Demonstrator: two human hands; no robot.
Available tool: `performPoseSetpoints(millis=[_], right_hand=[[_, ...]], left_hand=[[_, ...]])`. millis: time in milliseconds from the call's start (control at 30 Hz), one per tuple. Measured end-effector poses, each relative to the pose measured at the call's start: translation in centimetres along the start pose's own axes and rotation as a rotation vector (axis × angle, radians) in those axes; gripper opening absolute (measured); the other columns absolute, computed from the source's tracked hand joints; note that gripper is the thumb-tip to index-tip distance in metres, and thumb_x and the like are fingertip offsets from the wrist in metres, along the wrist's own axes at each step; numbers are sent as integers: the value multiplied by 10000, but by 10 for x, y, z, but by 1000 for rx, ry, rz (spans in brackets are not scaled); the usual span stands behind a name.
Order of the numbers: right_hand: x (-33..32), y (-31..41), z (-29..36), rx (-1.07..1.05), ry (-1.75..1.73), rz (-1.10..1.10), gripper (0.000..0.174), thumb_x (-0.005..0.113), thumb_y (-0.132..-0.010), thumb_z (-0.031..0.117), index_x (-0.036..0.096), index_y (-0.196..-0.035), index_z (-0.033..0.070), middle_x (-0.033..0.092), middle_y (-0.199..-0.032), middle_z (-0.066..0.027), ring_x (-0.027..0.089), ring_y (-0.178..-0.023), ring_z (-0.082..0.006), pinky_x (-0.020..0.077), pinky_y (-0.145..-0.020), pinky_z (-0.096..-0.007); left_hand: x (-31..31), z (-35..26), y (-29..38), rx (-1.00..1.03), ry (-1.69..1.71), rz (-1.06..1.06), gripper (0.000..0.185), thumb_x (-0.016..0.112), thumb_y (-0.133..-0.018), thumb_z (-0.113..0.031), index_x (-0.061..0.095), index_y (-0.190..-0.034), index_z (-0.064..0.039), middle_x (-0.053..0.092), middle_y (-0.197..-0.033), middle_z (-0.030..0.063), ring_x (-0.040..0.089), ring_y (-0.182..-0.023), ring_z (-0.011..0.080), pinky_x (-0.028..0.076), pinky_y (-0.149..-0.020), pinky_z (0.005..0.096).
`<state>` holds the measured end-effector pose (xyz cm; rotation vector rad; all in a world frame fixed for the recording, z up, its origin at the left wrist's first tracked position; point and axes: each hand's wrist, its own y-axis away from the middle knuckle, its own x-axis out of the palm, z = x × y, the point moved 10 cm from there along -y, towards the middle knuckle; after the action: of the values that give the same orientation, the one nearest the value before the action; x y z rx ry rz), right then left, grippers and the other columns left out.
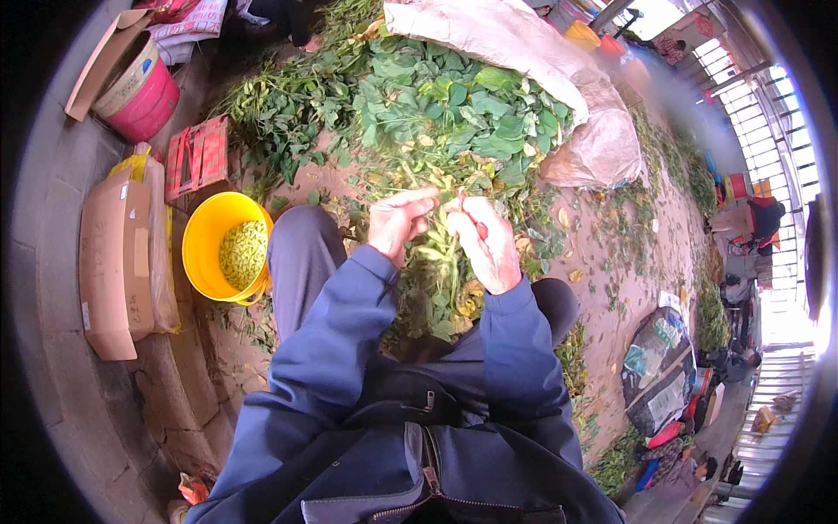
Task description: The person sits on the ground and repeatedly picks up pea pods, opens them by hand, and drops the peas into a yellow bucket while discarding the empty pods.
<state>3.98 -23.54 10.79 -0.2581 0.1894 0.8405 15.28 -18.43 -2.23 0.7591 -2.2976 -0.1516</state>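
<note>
Both hands are raised close together over a heap of cut bean plants with green pods. My left hand (pixel 400 221) has its thumb and forefinger pinched together, pointing right; whether anything is between them is too small to tell. My right hand (pixel 483 237) has its fingers curled at a plant stem, above a bunch of green pods (pixel 438 252) hanging between my hands. A yellow bucket (pixel 196 245), partly filled with green pods (pixel 243 254), stands left of my left knee. Leafy bean plants (pixel 452 105) lie piled in front of me.
A red plastic stool (pixel 198 157), a pink bucket (pixel 141 98) and a cardboard box (pixel 118 262) stand at the left. A pale woven sack (pixel 497 33) borders the leafy pile. A black bag (pixel 658 373) lies at the right. Other people sit farther off.
</note>
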Motion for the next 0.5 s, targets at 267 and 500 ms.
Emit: performPoseSetpoints(millis=[267,500], right_hand=[[-57,26,81,-119,51,-129,254,520,-987,83,623,-1193,-23,615,-860,-10,523,-718,-57,421,-649,-201],[-227,86,208,-409,149,-875,327,520,-993,133,581,-1237,-76,508,-799,25,362,-588,-16,299,-512,-176]], left_hand=[[-40,-16,-16,240,53,-214,244,598,-934,-7,709,-1150,-35,733,-935,72,647,-706,99,485,-632,216],[-72,15,-43,243,154,-306,232,590,-957,-25,688,-1167,-46,718,-941,51,664,-754,103,507,-651,214]])
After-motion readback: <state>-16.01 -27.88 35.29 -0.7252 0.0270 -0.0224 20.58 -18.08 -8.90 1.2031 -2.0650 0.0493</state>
